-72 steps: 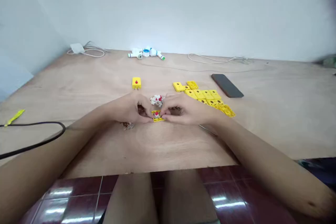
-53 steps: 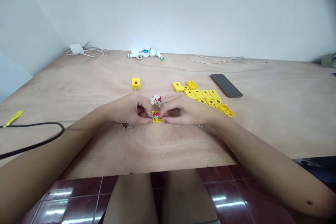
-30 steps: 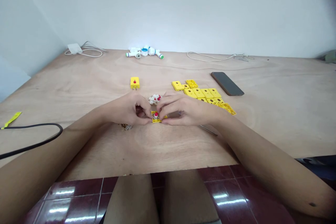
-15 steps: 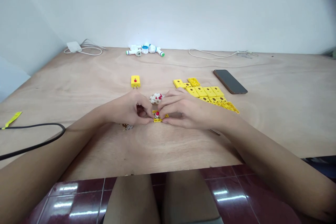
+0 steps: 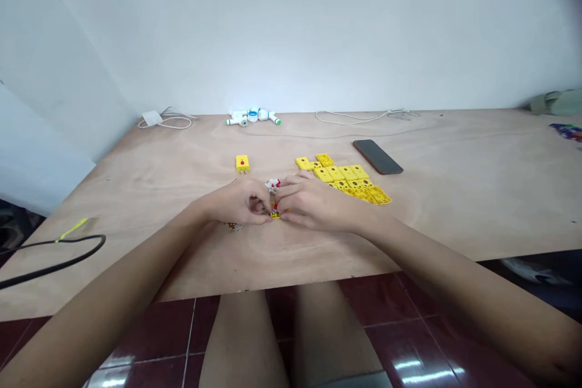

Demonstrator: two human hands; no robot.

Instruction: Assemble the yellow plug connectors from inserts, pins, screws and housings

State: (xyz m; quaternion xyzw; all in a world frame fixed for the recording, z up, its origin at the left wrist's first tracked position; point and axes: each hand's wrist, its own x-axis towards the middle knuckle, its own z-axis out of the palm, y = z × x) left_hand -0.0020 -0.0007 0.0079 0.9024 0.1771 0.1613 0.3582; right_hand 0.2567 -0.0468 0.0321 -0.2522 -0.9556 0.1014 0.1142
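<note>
My left hand [image 5: 240, 205] and my right hand [image 5: 313, 206] meet over a small yellow plate [image 5: 275, 214] on the plywood table [image 5: 300, 248]. Fingertips of both hands pinch its edges, and they hide most of it. A red-topped piece [image 5: 274, 208] shows between my fingers. Just beyond my hands lies a small cluster of white and red parts [image 5: 273, 183]. Brownish bits [image 5: 234, 226] sit under the heel of my left hand. Several yellow plates [image 5: 343, 177] lie in rows to the right of my right hand, nearly touching its fingers.
A yellow block with a red dot [image 5: 242, 163] stands beyond my left hand. A dark phone [image 5: 377, 156] lies further right. White pipe fittings [image 5: 252, 116], a white charger [image 5: 152, 118] and white cables line the wall. A black cable [image 5: 54, 254] crosses the table's left side.
The view has tilted up, so the table sits lower in the picture. My fingers have closed further over the small yellow plate, hiding more of it.
</note>
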